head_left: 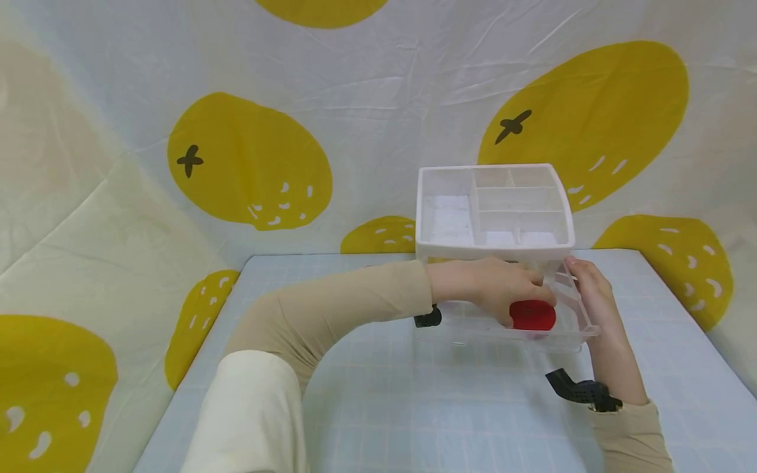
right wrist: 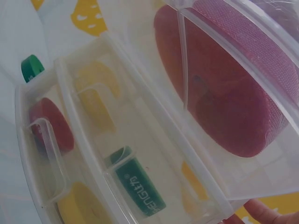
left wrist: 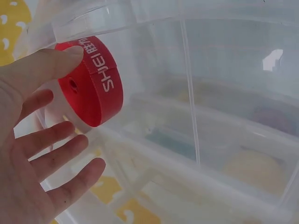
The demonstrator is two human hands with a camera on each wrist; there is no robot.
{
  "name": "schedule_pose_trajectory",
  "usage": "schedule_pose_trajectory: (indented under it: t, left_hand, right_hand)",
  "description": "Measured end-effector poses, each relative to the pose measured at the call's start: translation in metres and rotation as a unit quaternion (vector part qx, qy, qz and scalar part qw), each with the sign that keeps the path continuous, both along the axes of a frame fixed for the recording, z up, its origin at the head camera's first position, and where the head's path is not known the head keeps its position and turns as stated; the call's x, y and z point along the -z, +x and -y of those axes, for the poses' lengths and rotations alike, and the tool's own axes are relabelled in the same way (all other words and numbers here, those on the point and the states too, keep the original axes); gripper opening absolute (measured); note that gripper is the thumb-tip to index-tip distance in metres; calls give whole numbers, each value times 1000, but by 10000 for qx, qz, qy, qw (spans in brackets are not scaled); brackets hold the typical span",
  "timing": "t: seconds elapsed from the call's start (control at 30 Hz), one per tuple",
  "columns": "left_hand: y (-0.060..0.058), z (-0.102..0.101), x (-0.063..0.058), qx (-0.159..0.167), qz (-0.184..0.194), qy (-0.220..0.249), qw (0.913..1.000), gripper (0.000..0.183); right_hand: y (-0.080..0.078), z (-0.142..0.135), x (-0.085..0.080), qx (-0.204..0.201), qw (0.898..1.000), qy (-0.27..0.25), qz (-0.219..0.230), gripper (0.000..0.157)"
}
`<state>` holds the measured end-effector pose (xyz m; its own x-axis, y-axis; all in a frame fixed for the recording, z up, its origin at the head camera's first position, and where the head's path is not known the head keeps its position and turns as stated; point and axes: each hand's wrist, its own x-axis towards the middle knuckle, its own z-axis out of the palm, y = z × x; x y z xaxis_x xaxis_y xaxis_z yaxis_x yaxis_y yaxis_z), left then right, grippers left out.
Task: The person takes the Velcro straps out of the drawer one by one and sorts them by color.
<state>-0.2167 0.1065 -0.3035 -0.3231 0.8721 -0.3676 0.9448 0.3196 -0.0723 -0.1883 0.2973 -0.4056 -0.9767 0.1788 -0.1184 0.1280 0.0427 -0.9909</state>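
Observation:
My left hand (head_left: pixel 503 289) reaches across into a pulled-out clear drawer (head_left: pixel 473 336) and pinches a red roll of tape (head_left: pixel 534 316). In the left wrist view white lettering runs along the roll's (left wrist: pixel 108 77) rim. The thumb lies on it, while several other fingers are spread below. At the drawer's right side, my right hand (head_left: pixel 600 302) rests with its fingers along the wall. Only its fingertips (right wrist: pixel 261 212) show in the right wrist view, by the lower corner of the organizer. There the red roll (right wrist: pixel 219 88) appears through the clear plastic.
The organizer's white top tray (head_left: pixel 497 252) has several compartments. Its lower drawers hold a red roll (right wrist: pixel 52 123), yellow rolls (right wrist: pixel 84 205) and a green roll (right wrist: pixel 138 182). Another green roll (right wrist: pixel 32 67) shows beyond them. A patterned cloth (head_left: pixel 384 144) hangs behind the blue table (head_left: pixel 367 407).

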Motion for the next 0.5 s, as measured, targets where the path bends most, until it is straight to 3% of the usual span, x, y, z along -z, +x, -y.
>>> schedule_pose_trajectory:
  t: [0.27,0.5]
  left_hand:
    - [4,-4,1,183,39,-220,9996,63]
    - [6,-7,2,239,57,-298,9993,65]
  right_hand:
    - [-1,0,-1,63,9999,-78,-55,29]
    - [-1,2,0,159,9998,-85,-26,34]
